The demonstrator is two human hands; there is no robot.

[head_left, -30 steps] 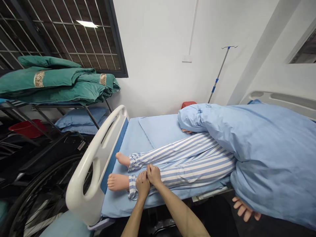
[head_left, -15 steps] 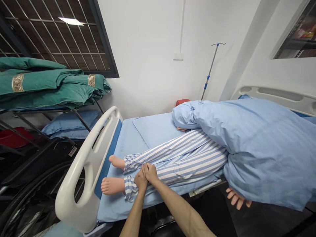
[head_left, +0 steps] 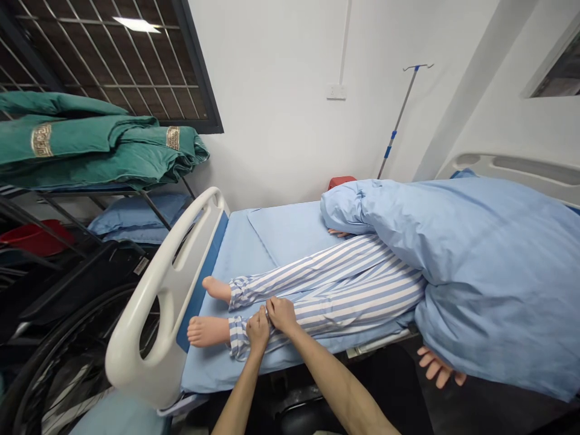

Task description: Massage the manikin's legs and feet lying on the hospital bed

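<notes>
A figure that looks like a patient manikin lies on the bed, in blue-and-white striped trousers (head_left: 362,302). My left hand (head_left: 258,329) is closed on the nearer trouser leg just above the cuff. Right beside it, my right hand (head_left: 281,314) is closed over the same leg, a little nearer the knee. What the fingertips pinch is partly hidden. The nearer bare foot (head_left: 208,331) points at the footboard, as does the farther foot (head_left: 216,289). A bunched blue quilt (head_left: 475,266) covers the upper body; a manikin hand (head_left: 439,365) sticks out below its edge.
The white footboard (head_left: 165,308) rises at the left end of the bed sheet (head_left: 290,232). Beyond it stand a wheelchair (head_left: 58,344) and a rack with folded green covers (head_left: 104,145). An IV pole (head_left: 399,121) stands by the wall.
My hands have drawn slightly apart; before, they were clasped close together over the same leg. The view has shifted a little, so the scene sits somewhat higher and farther right.
</notes>
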